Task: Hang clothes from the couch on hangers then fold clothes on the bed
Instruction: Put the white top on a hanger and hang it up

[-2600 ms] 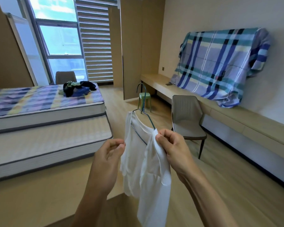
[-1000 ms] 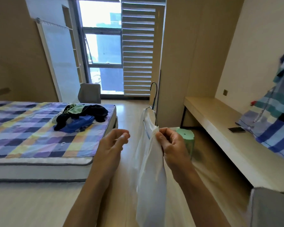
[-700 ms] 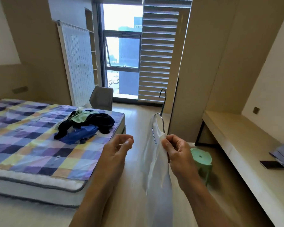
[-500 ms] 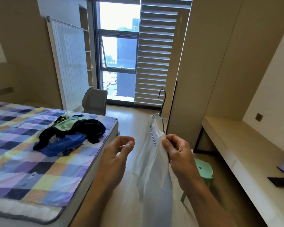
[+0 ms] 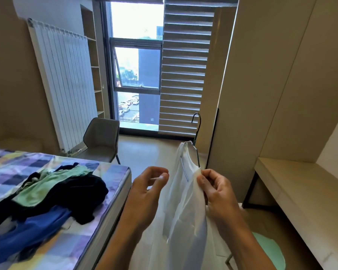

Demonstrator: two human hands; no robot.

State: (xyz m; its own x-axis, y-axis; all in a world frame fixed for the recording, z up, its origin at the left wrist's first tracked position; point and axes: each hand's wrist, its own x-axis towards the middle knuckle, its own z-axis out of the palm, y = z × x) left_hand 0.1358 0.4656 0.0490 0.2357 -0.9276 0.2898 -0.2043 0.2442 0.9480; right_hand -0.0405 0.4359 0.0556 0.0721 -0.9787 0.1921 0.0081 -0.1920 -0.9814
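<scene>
The right hand (image 5: 217, 189) has a pinched grip on the white garment (image 5: 183, 207), which hangs on a wire hanger (image 5: 196, 139) rising just above that grip. The left hand (image 5: 148, 184), loosely curled, holds nothing. Left of both, 1 pile of clothes (image 5: 47, 199) lies on the bed (image 5: 109, 193).

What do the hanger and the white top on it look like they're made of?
Hanger: thin metal wire, probably with a dark coating; the hook and shoulder are slim, bent rod with a slight sheen. White top, pinched by the right hand: thin, light woven or knit fabric, matte and semi-sheer, since light passes through and it drapes in soft folds.
</scene>
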